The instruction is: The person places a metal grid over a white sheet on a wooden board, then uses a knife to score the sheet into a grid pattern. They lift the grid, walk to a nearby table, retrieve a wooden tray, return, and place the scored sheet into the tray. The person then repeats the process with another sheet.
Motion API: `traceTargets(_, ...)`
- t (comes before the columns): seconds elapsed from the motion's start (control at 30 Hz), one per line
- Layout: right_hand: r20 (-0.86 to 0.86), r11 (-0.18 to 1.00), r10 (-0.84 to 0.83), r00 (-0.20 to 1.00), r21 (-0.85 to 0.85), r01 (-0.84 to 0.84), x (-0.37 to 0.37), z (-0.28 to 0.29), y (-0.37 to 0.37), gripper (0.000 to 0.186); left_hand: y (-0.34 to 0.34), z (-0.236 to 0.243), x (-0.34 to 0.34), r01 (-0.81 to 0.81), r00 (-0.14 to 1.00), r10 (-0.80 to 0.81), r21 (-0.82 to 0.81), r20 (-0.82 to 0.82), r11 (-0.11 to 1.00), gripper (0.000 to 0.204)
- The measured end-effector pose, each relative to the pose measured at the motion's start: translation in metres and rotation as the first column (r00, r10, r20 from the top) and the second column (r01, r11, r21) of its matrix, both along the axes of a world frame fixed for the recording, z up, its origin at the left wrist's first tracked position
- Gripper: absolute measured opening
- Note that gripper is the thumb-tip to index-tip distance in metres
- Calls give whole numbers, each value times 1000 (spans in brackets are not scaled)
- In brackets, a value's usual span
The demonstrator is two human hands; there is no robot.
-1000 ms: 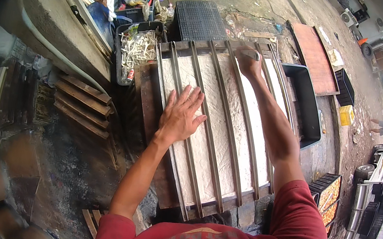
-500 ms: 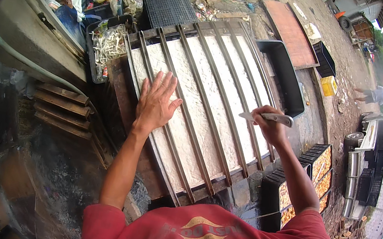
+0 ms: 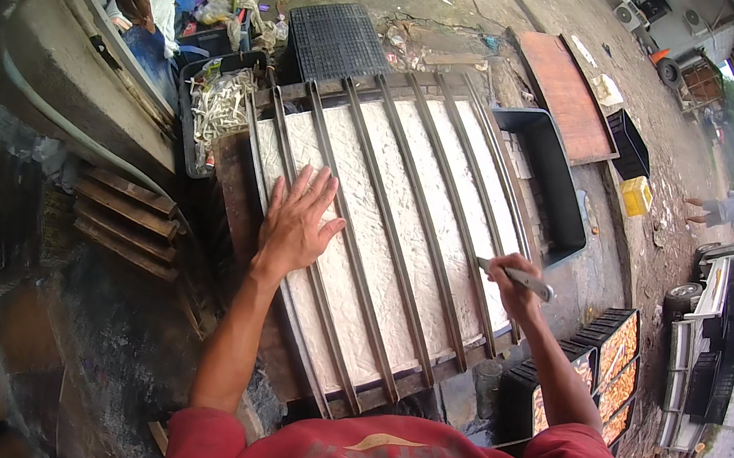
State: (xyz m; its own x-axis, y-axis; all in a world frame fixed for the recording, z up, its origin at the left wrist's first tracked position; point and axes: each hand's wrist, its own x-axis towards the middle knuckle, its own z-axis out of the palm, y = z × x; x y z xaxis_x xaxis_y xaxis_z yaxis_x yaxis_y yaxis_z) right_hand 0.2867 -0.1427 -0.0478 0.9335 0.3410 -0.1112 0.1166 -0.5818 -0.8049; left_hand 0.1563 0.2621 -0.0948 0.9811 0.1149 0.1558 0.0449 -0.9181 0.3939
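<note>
A broad white slab (image 3: 387, 223), tofu-like in look, fills a shallow frame in front of me. Several long metal bars (image 3: 385, 159) lie across it from far to near. My left hand (image 3: 298, 222) rests palm down on the slab's left part, fingers spread across one bar. On the right side, my right hand (image 3: 517, 288) is closed around the handle of a knife (image 3: 532, 285). Its blade points left at a bar near the slab's right edge; whether the tip cuts into the white surface I cannot tell.
Beyond the frame stand a black crate (image 3: 339, 38) and a bin of pale scraps (image 3: 218, 102). A deep black tub (image 3: 544, 186) sits at the far right, crates of orange-brown pieces (image 3: 616, 353) nearer. Wooden boards (image 3: 128, 218) are stacked left. A person (image 3: 725, 208) stands far right.
The whole scene has shifted down a little in view. My right hand and the knife have come slightly nearer along the bar, with less blade showing. My left hand keeps its place.
</note>
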Motion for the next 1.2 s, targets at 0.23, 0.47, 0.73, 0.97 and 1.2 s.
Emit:
traceTargets(0.23,-39,995,100,994,7,-100,36,33,-10,8,-4,5,-1,-27,998,30,54,-48,998,70)
traceTargets(0.47,387,993,44,921,84,-83,258,-33,194,15,-4,8,0,-28,997,31,44,-67,999,72)
traceTargets(0.73,198,994,107,974,-18,-106,130,-9,33,11,-5,8,4,17,998,-11,113,-58,993,70)
traceTargets(0.97,53,979,34,998,-204,-22,-60,39,-129,5,-7,4,3,16,991,3,141,-134,990,70)
traceTargets(1.2,326,901,-433,840,128,415,-156,13,-120,15,53,12,71,-123,992,123,-80,-3,989,54)
